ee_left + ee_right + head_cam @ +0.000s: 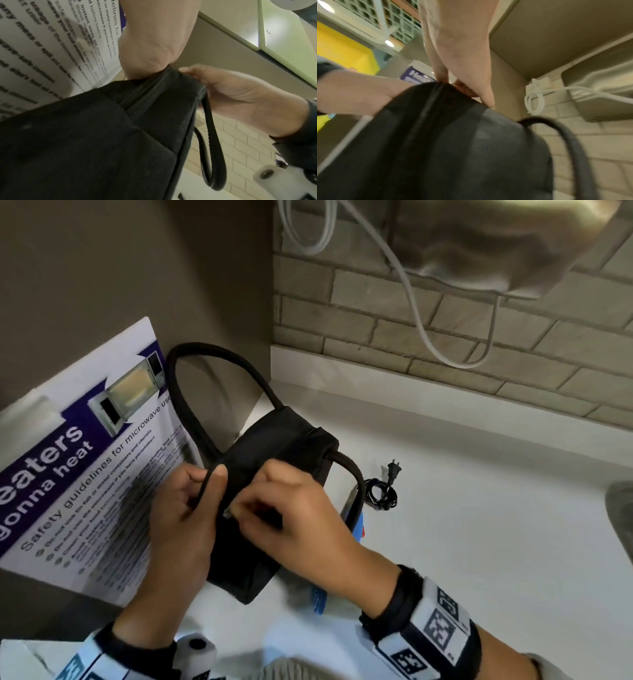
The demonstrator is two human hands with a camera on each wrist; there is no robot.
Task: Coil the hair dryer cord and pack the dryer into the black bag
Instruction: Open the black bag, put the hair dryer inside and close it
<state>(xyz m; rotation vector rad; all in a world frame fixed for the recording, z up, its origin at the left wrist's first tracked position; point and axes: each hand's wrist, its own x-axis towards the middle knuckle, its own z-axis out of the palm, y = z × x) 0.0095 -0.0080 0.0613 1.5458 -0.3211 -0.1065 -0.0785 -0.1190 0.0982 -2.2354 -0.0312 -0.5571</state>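
A: What is shown from the head view?

B: The black bag (270, 474) is held over the white counter (479, 491). Its edge is pinched by the left hand (185, 508); the zipper pull seems gripped by the right hand (291, 515). A coiled cord (380, 491) lies beside the bag, and blue dryer parts (318, 597) are glimpsed under it, so packing is judged unfinished.

A: The left wrist view?

B: The zipper (130, 97) is seen closed.

A: The right wrist?

B: Fingertips (443, 75) are pinched at the bag's top seam.

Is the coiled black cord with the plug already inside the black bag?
No, the coiled cord lies on the white counter beside the black bag.
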